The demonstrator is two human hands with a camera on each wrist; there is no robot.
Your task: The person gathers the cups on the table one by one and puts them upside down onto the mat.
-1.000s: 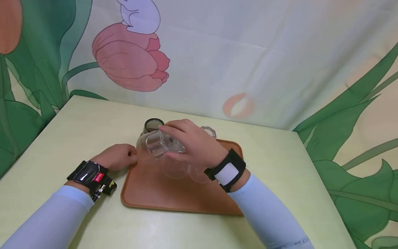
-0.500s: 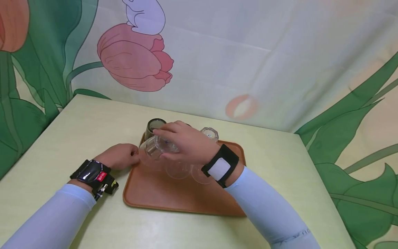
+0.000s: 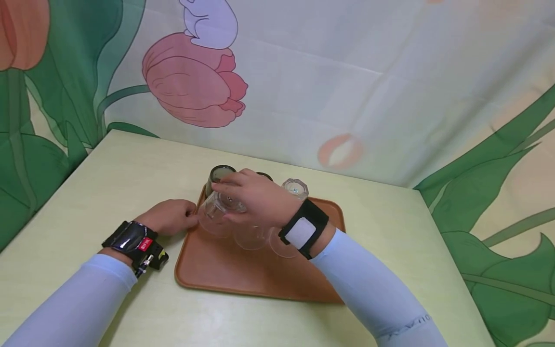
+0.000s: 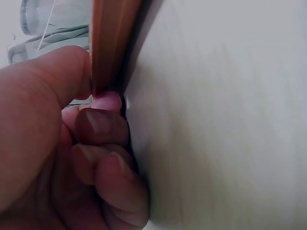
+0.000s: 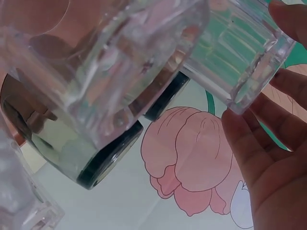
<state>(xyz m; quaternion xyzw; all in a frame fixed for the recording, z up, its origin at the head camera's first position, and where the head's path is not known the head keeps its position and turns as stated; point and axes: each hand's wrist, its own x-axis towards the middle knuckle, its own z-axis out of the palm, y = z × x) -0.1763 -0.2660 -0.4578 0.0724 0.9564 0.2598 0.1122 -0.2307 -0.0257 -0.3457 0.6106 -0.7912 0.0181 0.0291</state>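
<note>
At the left edge of the brown tray (image 3: 260,277), my left hand (image 3: 173,217) pinches the rim. In the left wrist view its thumb lies over the tray edge (image 4: 110,43) and fingers are curled beneath. My right hand (image 3: 266,200) holds a clear drinking glass (image 3: 213,208) by its base, mouth down, at the tray's left side. The right wrist view shows fingertips on the thick base of that clear glass (image 5: 235,96). Whether its rim touches the tray is hard to tell. Beside it, partly hidden by the right hand, stand more upturned clear glasses (image 3: 251,237).
Behind my right hand stand a smoky dark glass (image 3: 222,173) and another dark glass (image 3: 264,176), mostly covered. An upturned faceted clear glass (image 3: 296,188) is at the back right. The pale table (image 3: 381,270) surrounds the tray; a printed curtain (image 3: 295,91) hangs behind.
My right hand has lowered the clear glass slightly, and it now looks less tilted. My left hand keeps its grip on the tray. The head view has shifted slightly.
</note>
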